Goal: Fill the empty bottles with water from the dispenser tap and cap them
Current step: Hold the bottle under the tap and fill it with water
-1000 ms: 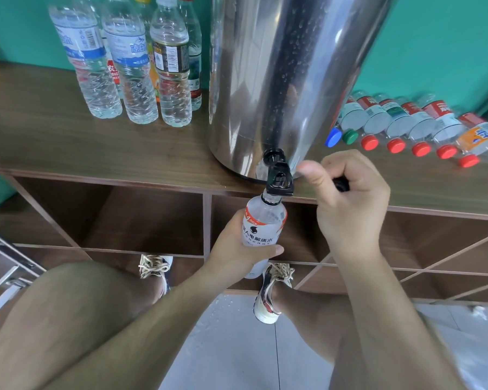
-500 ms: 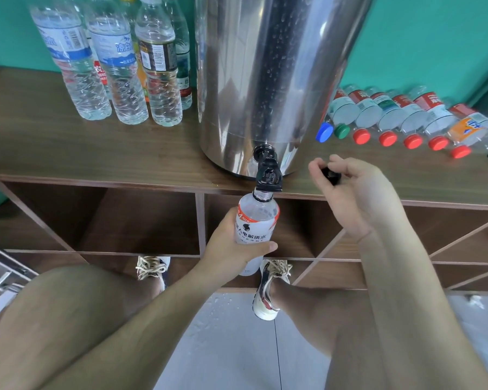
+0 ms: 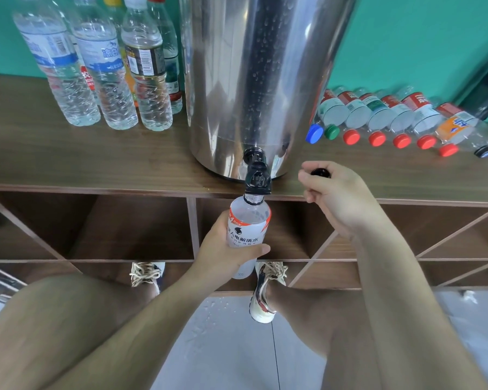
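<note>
A steel water dispenser (image 3: pixel 254 80) stands on the wooden shelf top (image 3: pixel 96 161), its black tap (image 3: pixel 256 175) hanging over the front edge. My left hand (image 3: pixel 223 254) grips a white bottle with an orange-edged label (image 3: pixel 247 232), upright, its open neck right under the tap. My right hand (image 3: pixel 338 198) hovers to the right of the tap, off the lever, fingers curled round a black cap (image 3: pixel 320 173).
Several upright water bottles (image 3: pixel 107 80) stand left of the dispenser. A row of capped bottles (image 3: pixel 392 116) lies on its side at the right. Open cubbies sit under the shelf top. Below are my knees, my shoes and wet floor tiles (image 3: pixel 223 347).
My right hand has come off the tap and moved right, still holding the black cap. The bottle stays under the tap in my left hand.
</note>
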`<state>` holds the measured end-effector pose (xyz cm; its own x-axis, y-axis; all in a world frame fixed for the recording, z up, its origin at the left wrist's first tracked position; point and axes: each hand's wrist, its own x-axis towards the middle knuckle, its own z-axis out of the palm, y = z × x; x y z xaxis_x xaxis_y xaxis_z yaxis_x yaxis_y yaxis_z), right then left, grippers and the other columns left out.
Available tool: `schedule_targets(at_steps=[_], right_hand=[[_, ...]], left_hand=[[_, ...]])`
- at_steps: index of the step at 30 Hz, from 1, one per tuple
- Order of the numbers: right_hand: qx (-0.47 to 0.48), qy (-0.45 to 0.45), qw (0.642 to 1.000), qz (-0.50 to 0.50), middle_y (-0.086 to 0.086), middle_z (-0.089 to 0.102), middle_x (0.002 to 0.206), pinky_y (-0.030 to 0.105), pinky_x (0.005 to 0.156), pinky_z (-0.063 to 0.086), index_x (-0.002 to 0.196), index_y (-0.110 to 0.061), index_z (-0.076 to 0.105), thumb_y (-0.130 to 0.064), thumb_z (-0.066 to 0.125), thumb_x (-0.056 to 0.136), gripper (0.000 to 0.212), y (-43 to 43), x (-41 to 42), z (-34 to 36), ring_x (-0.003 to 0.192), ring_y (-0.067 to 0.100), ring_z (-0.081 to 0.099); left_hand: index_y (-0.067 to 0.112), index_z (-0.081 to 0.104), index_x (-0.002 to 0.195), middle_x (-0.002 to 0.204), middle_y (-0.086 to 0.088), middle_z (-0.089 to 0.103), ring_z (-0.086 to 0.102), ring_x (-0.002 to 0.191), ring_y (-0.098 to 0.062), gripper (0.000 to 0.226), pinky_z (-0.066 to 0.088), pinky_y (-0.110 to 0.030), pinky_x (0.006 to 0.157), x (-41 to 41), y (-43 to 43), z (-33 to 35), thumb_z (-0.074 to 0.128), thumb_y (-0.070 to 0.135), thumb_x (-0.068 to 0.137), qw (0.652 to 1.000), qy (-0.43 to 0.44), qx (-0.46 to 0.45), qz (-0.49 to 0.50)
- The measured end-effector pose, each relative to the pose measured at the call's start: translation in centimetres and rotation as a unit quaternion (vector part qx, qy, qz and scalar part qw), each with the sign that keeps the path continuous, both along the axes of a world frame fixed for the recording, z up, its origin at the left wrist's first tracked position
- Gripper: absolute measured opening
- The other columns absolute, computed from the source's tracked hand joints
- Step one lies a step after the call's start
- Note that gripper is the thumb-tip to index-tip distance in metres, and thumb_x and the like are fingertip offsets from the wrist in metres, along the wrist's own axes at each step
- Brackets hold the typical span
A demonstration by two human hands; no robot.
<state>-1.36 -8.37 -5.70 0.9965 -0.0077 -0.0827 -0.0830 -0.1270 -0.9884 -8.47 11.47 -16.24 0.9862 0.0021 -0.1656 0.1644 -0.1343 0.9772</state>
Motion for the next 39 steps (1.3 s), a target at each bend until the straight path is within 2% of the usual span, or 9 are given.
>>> schedule_targets(at_steps=[8,12,16,22,24,28,33,36,39], right_hand=[[0.033,0.016,0.999,0.013,0.007,0.073,0.095,0.025,0.083,0.06,0.122,0.002,0.057,0.004,0.056,0.103,0.019,-0.1,0.7,-0.9,0.087,0.014,0.077],[-0.188,-0.068,0.979,-0.05,-0.002,0.077,0.097,0.024,0.089,0.057,0.12,-0.014,0.059,-0.025,0.062,0.104,0.02,-0.3,1.3,-1.7,0.092,0.011,0.075],[-0.372,-0.151,0.912,-0.085,-0.003,0.063,0.122,0.036,0.101,0.037,0.116,-0.02,0.071,-0.05,0.07,0.095,0.036,-0.5,2.1,-3.5,0.124,0.025,0.051],[-0.463,-0.087,0.88,-0.063,-0.001,0.044,0.157,0.042,0.12,0.022,0.149,-0.022,0.053,-0.064,0.059,0.096,0.068,-1.0,2.3,-4.6,0.147,0.028,0.031],[-0.427,-0.107,0.893,-0.089,0.004,0.053,0.149,0.042,0.119,0.027,0.144,-0.016,0.057,-0.06,0.059,0.098,0.065,-0.9,1.8,-3.9,0.142,0.031,0.04],[-0.291,-0.348,0.878,-0.153,-0.004,0.065,0.096,0.037,0.093,0.051,0.101,-0.011,0.072,-0.024,0.059,0.104,0.019,1.2,-2.0,-0.1,0.096,0.018,0.063],[-0.236,-0.398,0.886,0.035,-0.003,0.07,0.103,0.023,0.081,0.052,0.108,-0.014,0.075,-0.049,0.076,0.091,0.039,5.7,-7.2,4.3,0.097,0.013,0.067],[-0.288,-0.415,0.863,0.027,-0.002,0.073,0.105,0.029,0.087,0.055,0.099,-0.013,0.078,-0.038,0.085,0.085,0.03,6.0,-7.0,3.5,0.103,0.011,0.067],[-0.288,-0.415,0.863,0.025,-0.002,0.073,0.101,0.022,0.087,0.052,0.095,-0.011,0.078,-0.026,0.085,0.083,0.02,5.8,-6.6,2.8,0.097,0.01,0.067]], left_hand=[[0.043,0.05,0.124,0.105,0.031,0.067,0.06,0.095,0.017,0.068,0.045,-0.002,0.064,0.0,0.0,0.0,0.092,0.026,0.074,1.0,0.002,0.002,-0.002],[0.042,0.05,0.124,0.106,0.028,0.067,0.06,0.095,0.017,0.067,0.046,-0.001,0.063,0.0,0.0,0.0,0.092,0.025,0.074,1.0,0.001,0.004,0.0],[0.042,0.05,0.126,0.108,0.026,0.067,0.06,0.095,0.018,0.069,0.045,0.0,0.063,0.0,0.0,-0.1,0.092,0.024,0.074,1.0,-0.001,0.005,0.001],[0.041,0.049,0.126,0.111,0.024,0.066,0.059,0.096,0.018,0.069,0.045,0.0,0.063,0.1,0.0,-0.1,0.091,0.025,0.074,1.0,-0.002,0.011,-0.001],[0.041,0.049,0.127,0.111,0.024,0.066,0.06,0.096,0.016,0.07,0.044,0.001,0.062,0.1,-0.1,-0.1,0.091,0.026,0.074,1.0,-0.002,0.012,-0.002],[0.04,0.05,0.128,0.113,0.021,0.067,0.063,0.101,0.007,0.07,0.049,-0.007,0.067,0.2,0.0,-0.1,0.092,0.027,0.074,1.0,-0.009,0.005,-0.002],[0.034,0.053,0.132,0.117,0.018,0.07,0.064,0.107,0.007,0.073,0.05,-0.013,0.082,0.3,0.0,-0.5,0.093,0.022,0.072,1.0,-0.029,-0.006,0.002],[0.039,0.049,0.132,0.113,0.026,0.066,0.056,0.099,0.024,0.074,0.043,0.002,0.069,0.3,-0.2,-0.2,0.093,0.026,0.074,0.999,-0.036,0.017,0.0],[0.04,0.05,0.126,0.111,0.023,0.067,0.058,0.099,0.02,0.07,0.044,0.001,0.07,0.3,0.0,-0.3,0.092,0.021,0.074,0.999,-0.035,0.016,-0.003]])
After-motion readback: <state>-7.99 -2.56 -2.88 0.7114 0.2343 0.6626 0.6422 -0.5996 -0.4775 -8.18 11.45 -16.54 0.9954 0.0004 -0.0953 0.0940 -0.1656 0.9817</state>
